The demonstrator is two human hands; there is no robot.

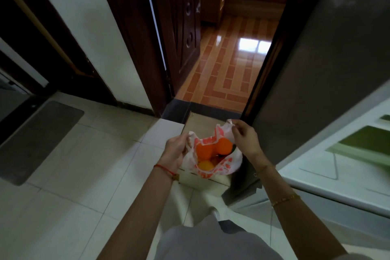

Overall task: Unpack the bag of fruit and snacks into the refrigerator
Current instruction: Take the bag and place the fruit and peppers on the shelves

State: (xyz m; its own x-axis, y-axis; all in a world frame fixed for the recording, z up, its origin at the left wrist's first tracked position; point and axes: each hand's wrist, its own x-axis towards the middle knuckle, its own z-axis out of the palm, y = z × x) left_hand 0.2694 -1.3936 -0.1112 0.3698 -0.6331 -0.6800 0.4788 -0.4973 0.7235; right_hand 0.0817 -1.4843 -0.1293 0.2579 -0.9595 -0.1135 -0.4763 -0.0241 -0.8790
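A white plastic bag with red print (226, 167) rests on a small pale stool or box (200, 179) on the floor. Its mouth is spread wide, and oranges (205, 150) show inside. My left hand (176, 151) grips the bag's left handle. My right hand (244, 135) pinches the right handle and holds it up. The refrigerator (316, 59) stands at the right with its grey door swung open toward me. White shelves of the refrigerator interior (341, 154) are blurred at the far right.
An open dark wooden door (179, 27) leads to a room with an orange tiled floor (228, 65). A grey mat (40, 139) lies on the white floor tiles at the left. The fridge door edge stands close to the right of the bag.
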